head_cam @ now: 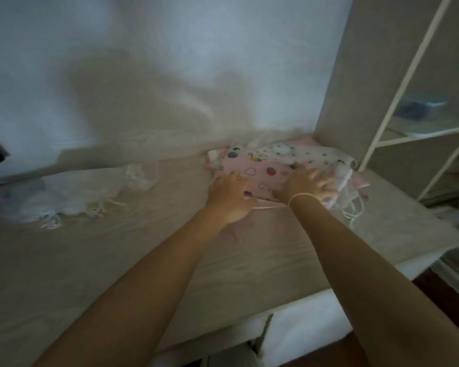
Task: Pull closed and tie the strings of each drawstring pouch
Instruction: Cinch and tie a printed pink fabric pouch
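Blurred view. Pink printed pouch [260, 172] is lying on the bed [143, 247], against the wall [170, 62]; white dotted pouch [316, 154] behind it, white shelf frame [398, 107] beyond that. Sheer pouches [72, 192] are lying well left. Left hand [229, 197] is resting flat on the pink pouch, grip relaxed. Right hand [309, 185], fingers spread, is touching its right edge and loose white strings [353, 207].
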A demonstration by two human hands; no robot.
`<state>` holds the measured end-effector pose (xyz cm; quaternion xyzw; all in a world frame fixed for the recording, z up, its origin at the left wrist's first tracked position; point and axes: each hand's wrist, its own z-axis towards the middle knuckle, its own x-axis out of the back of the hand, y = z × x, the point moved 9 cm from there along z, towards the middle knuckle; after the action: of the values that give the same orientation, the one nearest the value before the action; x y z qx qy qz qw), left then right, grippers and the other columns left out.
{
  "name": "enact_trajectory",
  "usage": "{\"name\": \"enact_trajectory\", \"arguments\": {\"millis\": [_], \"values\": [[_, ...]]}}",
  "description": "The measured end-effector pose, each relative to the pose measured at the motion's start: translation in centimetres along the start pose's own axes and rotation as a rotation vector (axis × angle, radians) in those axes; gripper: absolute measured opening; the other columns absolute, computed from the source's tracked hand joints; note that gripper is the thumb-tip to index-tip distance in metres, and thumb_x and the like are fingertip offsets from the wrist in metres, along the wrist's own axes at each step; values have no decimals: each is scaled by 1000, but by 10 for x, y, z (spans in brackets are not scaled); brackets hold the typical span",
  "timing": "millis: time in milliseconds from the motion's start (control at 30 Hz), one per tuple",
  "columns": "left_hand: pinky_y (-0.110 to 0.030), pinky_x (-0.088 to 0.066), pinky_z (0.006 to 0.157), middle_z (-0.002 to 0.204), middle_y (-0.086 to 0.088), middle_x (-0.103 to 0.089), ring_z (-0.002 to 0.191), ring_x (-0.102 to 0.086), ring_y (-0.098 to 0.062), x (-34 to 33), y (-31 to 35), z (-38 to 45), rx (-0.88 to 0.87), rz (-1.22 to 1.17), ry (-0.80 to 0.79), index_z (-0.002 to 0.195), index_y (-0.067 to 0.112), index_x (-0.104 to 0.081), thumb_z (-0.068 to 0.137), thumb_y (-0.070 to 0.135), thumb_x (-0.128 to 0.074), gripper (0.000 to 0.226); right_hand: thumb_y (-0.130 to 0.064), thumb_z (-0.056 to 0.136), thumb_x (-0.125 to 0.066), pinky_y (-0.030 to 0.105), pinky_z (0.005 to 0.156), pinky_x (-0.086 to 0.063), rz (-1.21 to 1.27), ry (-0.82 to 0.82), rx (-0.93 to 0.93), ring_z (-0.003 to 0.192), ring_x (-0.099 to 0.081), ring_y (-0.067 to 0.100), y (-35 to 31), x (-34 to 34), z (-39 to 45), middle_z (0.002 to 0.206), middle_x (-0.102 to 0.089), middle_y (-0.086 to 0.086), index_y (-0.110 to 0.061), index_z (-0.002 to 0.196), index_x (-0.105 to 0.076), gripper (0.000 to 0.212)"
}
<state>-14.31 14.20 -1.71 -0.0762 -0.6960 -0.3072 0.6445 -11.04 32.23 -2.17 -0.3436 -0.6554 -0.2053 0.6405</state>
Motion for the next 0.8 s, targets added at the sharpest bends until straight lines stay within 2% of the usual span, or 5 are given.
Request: {"name": "enact_trajectory", "arguments": {"millis": [133,333,433,600,800], "values": [[-58,-16,115,159,-2,-21,144,-19,-36,-47,29,11,22,121,-136,144,43,-35,94,57,-35,52,-76,74,-40,69,105,-18,-48,-101,50,138,-15,51,35,-17,11,157,-17,17,-26,152,-13,97],[-57,-22,109,144,-8,-45,133,-39,-37,-30,3,15,186,247,11,136,28,-47,96,60,-25,56,-81,63,-39,57,102,-35,-36,-125,330,125,-46,40,-13,-24,2,142,-46,16,-21,142,-40,99],[-52,-35,103,126,-10,-58,119,-50,-35,-16,-13,8,258,220,83,119,20,-54,95,56,-32,49,-72,77,-41,48,96,-45,-32,-59,467,112,-57,34,-38,-27,-22,124,-60,12,-18,133,-48,79],[-44,-33,101,135,-8,-47,127,-39,-29,1,-25,-13,178,177,194,131,24,-51,94,42,-50,41,-50,86,-52,42,93,-49,4,-80,587,110,-59,30,-60,-29,-39,123,-61,8,-20,133,-50,56],[-38,-39,99,129,-9,-44,122,-40,-27,14,-52,-36,208,6,237,125,18,-55,89,29,-57,38,-38,88,-52,54,99,-32,-82,73,535,120,-43,35,-60,0,-45,124,-50,10,-23,117,-62,34]]}}
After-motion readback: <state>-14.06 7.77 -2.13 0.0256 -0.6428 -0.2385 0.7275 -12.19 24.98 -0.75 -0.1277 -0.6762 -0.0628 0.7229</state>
